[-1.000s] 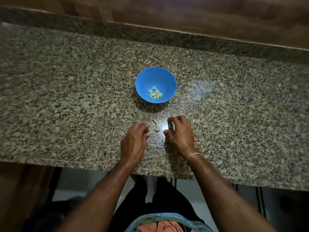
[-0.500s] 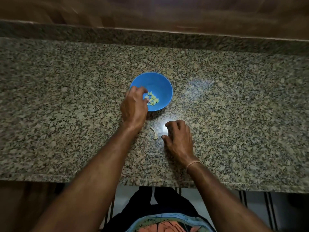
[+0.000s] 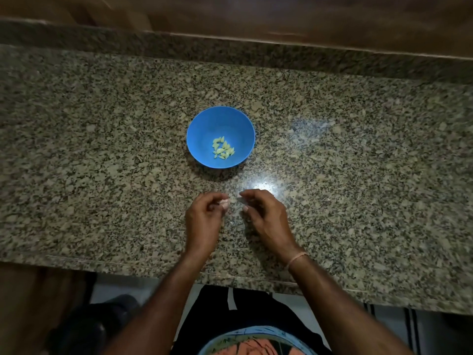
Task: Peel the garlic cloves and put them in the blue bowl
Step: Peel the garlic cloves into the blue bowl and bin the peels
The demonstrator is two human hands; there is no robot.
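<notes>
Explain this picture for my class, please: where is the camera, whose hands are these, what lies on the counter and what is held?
There is no machine here. A person wears a wide-angle camera on the head, so you look down at their own two hands. They stand at a speckled stone counter. On it sits a blue bowl with a small heap of peeled garlic cloves at the bottom. Nearer the person, the left hand pinches a small pale piece between its fingers, probably a clove being peeled. The right hand pinches a thin pale flake, probably skin, though it is too small to be sure. The two hands are close together but apart.
</notes>
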